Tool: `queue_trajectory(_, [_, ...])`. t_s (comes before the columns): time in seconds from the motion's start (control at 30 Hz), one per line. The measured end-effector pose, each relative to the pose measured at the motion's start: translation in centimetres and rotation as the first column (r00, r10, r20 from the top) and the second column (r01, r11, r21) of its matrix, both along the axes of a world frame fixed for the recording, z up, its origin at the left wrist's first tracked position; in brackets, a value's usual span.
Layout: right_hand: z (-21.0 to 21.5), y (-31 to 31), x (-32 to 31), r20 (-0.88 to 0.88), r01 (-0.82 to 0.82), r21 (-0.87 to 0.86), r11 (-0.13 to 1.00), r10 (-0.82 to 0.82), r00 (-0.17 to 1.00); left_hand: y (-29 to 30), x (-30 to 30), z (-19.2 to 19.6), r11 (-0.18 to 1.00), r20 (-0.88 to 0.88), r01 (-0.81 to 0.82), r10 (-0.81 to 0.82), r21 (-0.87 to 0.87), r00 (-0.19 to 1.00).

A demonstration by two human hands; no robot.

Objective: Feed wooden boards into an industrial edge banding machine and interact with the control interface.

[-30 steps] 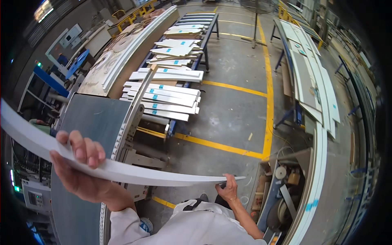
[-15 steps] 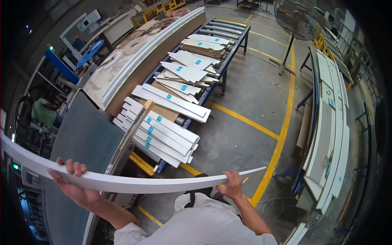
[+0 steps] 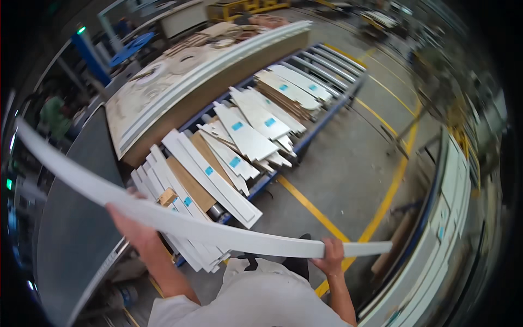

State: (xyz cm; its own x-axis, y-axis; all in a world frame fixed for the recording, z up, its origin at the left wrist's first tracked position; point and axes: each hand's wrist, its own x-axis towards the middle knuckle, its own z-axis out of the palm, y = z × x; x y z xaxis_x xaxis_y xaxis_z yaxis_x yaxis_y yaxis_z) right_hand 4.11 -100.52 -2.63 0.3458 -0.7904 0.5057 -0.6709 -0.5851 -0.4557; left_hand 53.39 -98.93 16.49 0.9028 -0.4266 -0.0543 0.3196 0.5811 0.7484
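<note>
long white panel carried in both hands

the white panel (image 3: pixel 180 218) runs from upper left to lower right, above the roller rack (image 3: pixel 305 136) of cut boards (image 3: pixel 245 133). left hand (image 3: pixel 131 223) grips its middle; right hand (image 3: pixel 331 255) clasps near its right end.

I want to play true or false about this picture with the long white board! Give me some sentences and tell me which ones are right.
1. Both hands hold the long white board. True: the left hand grips it near the middle, the right hand near its end.
2. The floor lines are blue. False: they are yellow.
3. White panels with small blue labels lie on a roller rack. True.
4. The board rests flat on the floor. False: it is held up in the air.
5. The person wears a white top. True.
</note>
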Motion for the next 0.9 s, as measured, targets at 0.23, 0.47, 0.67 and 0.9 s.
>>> queue_trajectory(0.23, [-2.2, -18.0, -15.2, -0.188, -0.055, 0.040, 0.998, 0.061, 0.980, -15.2, -9.8, -10.9, 0.960, -0.172, 0.183, -0.221, -0.212, 0.960])
queue_trajectory(0.47, [-0.6, -37.7, -25.0, -0.309, -0.103, 0.051, 0.993, 0.113, 0.944, -29.0, -16.9, -13.8, 0.961, -0.423, 0.193, -0.094, 0.196, 0.901])
queue_trajectory(0.67, [-0.7, -54.1, -26.1, -0.413, -0.142, 0.019, 0.990, 0.137, 0.900, -39.8, -17.3, -18.1, 0.949, -0.430, 0.167, -0.037, 0.269, 0.902])
queue_trajectory(0.9, [1.7, -69.9, -23.8, -0.693, -0.219, 0.018, 0.975, 0.171, 0.700, -50.0, -14.8, -22.1, 0.943, -0.470, 0.098, 0.067, 0.319, 0.880])
